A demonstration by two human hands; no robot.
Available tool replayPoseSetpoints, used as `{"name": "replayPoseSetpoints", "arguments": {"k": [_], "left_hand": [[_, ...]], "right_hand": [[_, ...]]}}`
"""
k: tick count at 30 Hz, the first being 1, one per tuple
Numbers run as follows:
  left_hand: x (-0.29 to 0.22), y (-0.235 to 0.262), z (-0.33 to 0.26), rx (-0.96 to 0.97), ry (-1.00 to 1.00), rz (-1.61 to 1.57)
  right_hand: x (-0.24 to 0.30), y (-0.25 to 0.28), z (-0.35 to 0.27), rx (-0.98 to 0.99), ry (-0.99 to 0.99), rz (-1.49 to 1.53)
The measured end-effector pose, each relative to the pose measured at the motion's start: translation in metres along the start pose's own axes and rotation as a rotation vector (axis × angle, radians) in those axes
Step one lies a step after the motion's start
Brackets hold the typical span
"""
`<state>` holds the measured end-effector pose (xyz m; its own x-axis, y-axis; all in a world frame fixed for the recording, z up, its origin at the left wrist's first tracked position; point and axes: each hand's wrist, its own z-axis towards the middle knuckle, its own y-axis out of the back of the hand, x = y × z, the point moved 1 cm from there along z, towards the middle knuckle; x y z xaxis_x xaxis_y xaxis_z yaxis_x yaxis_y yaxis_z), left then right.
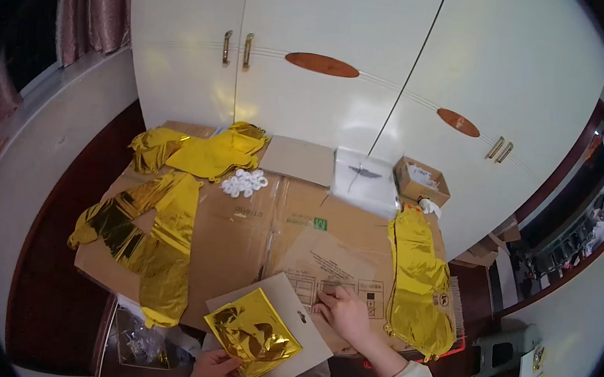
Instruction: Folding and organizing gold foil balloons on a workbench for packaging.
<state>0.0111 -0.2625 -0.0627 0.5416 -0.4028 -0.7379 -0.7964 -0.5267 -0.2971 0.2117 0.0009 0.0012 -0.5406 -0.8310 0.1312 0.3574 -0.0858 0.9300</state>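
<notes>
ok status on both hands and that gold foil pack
Left hand grips card-backed gold foil pack. Right hand fingertips on flattened cardboard. Nothing between them.

White wardrobe [342, 63] w/ brass handles, dark wood floor [55, 296], pink curtain [95, 5] left.

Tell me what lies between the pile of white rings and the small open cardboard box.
In the head view, between the white rings and the open box lie a flat grey card sheet and a clear plastic bag.

A home bedroom, judging by the white wardrobe doors [370, 65] with brass handles, pink curtain [95, 5] at the window and dark wooden floor [55, 296] around flattened cardboard [255, 227] strewn with gold foil balloons [420, 278].
</notes>
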Motion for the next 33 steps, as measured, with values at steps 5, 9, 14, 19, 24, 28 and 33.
{"name": "replayPoseSetpoints", "arguments": {"k": [5,9,14,19,24,28,33], "left_hand": [[0.022,0.004,-0.008,0.031,0.069,0.036],[0.032,0.01,-0.009,0.037,0.083,0.164],[0.039,0.008,-0.01,0.066,0.035,0.122],[0.04,0.008,-0.001,0.092,0.057,0.058],[-0.005,-0.025,-0.013,-0.023,0.001,-0.025],[-0.006,-0.035,-0.011,-0.054,-0.06,-0.058],[-0.004,-0.047,-0.01,-0.077,-0.068,-0.026]], "right_hand": [[0.014,0.004,-0.005,-0.13,0.075,-0.033],[0.014,-0.006,-0.008,-0.137,0.076,-0.122],[0.018,-0.006,-0.008,-0.047,0.086,-0.223],[0.015,-0.002,-0.005,-0.019,0.005,-0.085],[0.025,0.007,-0.006,0.016,-0.032,0.101],[0.021,0.003,-0.005,0.099,-0.112,0.224],[0.025,0.009,0.001,0.187,-0.149,0.247]]}}
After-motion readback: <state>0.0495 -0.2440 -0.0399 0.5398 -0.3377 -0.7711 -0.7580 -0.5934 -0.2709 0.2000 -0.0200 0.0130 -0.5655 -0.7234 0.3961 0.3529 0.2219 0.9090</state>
